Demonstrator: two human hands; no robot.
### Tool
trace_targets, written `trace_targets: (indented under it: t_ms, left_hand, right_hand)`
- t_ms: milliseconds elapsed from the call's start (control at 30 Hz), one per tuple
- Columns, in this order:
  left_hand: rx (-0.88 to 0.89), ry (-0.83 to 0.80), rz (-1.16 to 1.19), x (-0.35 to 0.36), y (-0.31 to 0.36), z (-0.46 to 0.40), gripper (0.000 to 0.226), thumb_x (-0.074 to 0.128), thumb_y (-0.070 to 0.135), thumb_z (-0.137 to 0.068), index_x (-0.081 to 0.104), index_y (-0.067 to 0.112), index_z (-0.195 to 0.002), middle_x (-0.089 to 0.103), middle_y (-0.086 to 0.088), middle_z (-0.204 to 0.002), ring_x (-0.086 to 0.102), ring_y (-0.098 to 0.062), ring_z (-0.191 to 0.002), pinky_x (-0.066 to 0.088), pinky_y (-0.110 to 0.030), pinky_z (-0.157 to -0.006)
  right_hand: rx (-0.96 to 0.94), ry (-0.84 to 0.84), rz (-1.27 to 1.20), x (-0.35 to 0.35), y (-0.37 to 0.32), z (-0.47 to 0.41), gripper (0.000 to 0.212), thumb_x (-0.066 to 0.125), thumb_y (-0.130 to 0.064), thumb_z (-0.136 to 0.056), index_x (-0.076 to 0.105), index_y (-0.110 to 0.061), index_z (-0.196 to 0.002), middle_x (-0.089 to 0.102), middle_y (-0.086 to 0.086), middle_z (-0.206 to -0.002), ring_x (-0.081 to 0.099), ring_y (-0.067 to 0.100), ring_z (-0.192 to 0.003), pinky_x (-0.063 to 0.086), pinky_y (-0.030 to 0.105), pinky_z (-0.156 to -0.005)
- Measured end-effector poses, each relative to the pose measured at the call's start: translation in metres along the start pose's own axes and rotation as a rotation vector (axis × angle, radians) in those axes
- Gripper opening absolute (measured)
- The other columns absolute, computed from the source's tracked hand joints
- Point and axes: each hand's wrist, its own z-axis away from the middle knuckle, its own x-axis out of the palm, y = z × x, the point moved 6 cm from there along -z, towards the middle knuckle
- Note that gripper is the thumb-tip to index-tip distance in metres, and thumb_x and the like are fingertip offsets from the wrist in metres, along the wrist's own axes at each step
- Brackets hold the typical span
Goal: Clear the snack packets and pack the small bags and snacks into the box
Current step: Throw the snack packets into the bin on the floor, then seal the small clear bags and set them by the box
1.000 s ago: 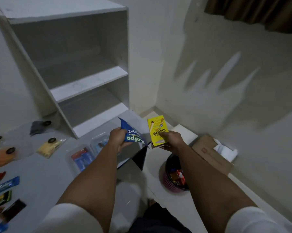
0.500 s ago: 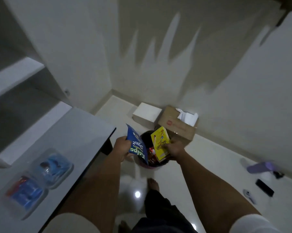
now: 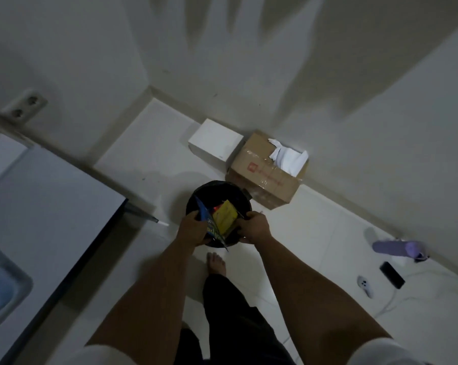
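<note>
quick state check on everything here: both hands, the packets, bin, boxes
left hand: grips blue packet over bin
right hand: holds yellow packet over bin
black bin: open, wrappers inside
cardboard box: open, white paper sticking out
white box: closed

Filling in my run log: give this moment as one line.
stage: discarding packets | left hand: holds blue packet | right hand: holds yellow packet | both over black bin | released: no
</note>
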Motion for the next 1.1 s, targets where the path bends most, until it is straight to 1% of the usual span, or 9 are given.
trace_targets:
  t_ms: [133,267,467,567,633,700,767,900,1100]
  left_hand:
    - [0.012,0.035,-0.050,0.006,0.008,-0.006,0.040,0.056,0.003,-0.098,0.053,0.005,-0.139,0.061,-0.003,-0.094,0.060,-0.018,-0.081,0.052,-0.044,-0.093]
    - [0.011,0.024,-0.122,-0.003,0.012,0.002,0.054,0.062,0.018,-0.098,0.046,0.007,-0.148,0.055,-0.018,-0.141,0.058,-0.033,-0.122,0.048,-0.048,-0.107]
    - [0.085,0.124,-0.147,-0.050,0.015,0.040,0.040,0.057,0.014,-0.101,0.056,-0.001,-0.138,0.055,-0.017,-0.142,0.055,-0.033,-0.128,0.044,-0.034,-0.100]
    - [0.119,0.184,-0.078,-0.087,0.006,0.068,0.017,0.059,0.013,-0.099,0.063,0.025,-0.110,0.062,-0.012,-0.126,0.066,-0.008,-0.095,0.049,-0.023,-0.085]
    - [0.139,0.262,-0.012,-0.122,-0.011,0.080,0.013,0.065,0.011,-0.096,0.065,0.024,-0.100,0.063,-0.009,-0.110,0.064,0.010,-0.068,0.051,-0.013,-0.068]
    - [0.165,0.340,0.018,-0.158,-0.028,0.103,0.027,0.066,0.013,-0.094,0.068,-0.009,-0.110,0.067,-0.029,-0.111,0.073,-0.019,-0.094,0.057,-0.033,-0.082]
    - [0.205,0.390,0.025,-0.194,-0.043,0.139,0.039,0.063,0.025,-0.095,0.067,-0.006,-0.120,0.065,-0.018,-0.130,0.063,-0.036,-0.116,0.052,-0.039,-0.096]
    - [0.265,0.534,0.117,-0.276,-0.101,0.217,0.046,0.060,0.038,-0.097,0.062,0.011,-0.135,0.058,-0.007,-0.144,0.057,-0.028,-0.130,0.040,-0.033,-0.113]
    - [0.240,0.751,0.261,-0.386,-0.244,0.317,0.039,0.056,0.035,-0.100,0.065,0.010,-0.129,0.063,-0.009,-0.138,0.058,-0.028,-0.125,0.042,-0.027,-0.101]
  right_hand:
    - [-0.043,0.004,0.150,-0.014,-0.016,-0.009,0.038,0.067,-0.022,-0.086,0.063,-0.015,-0.123,0.070,0.013,-0.108,0.071,0.036,-0.096,0.060,0.050,-0.088]
    - [-0.055,-0.026,0.226,-0.014,-0.019,-0.015,0.058,0.068,-0.028,-0.084,0.057,-0.010,-0.138,0.070,0.015,-0.120,0.070,0.033,-0.099,0.059,0.049,-0.091]
    - [-0.195,-0.078,0.391,0.019,-0.050,0.020,0.050,0.067,-0.029,-0.093,0.059,-0.009,-0.138,0.063,0.012,-0.134,0.061,0.032,-0.123,0.046,0.028,-0.094]
    - [-0.348,-0.101,0.489,0.050,-0.072,0.049,0.031,0.063,-0.023,-0.094,0.069,-0.003,-0.117,0.073,0.016,-0.109,0.067,0.034,-0.105,0.052,0.033,-0.086]
    - [-0.484,-0.114,0.566,0.078,-0.090,0.076,0.025,0.062,-0.022,-0.096,0.071,-0.002,-0.108,0.074,0.018,-0.101,0.068,0.035,-0.099,0.053,0.039,-0.089]
    - [-0.577,-0.132,0.610,0.108,-0.104,0.103,0.026,0.063,-0.022,-0.097,0.072,-0.003,-0.112,0.075,0.018,-0.106,0.067,0.035,-0.105,0.049,0.034,-0.093]
    - [-0.629,-0.161,0.611,0.140,-0.114,0.135,0.033,0.064,-0.023,-0.097,0.067,-0.002,-0.122,0.075,0.019,-0.105,0.068,0.032,-0.107,0.047,0.030,-0.092]
    - [-0.796,-0.181,0.652,0.219,-0.121,0.219,0.037,0.065,-0.029,-0.096,0.064,-0.009,-0.127,0.075,0.015,-0.107,0.068,0.032,-0.108,0.047,0.031,-0.092]
    - [-0.993,-0.298,0.673,0.357,-0.095,0.352,0.030,0.067,-0.023,-0.095,0.068,-0.008,-0.120,0.075,0.014,-0.109,0.069,0.029,-0.101,0.046,0.026,-0.085]
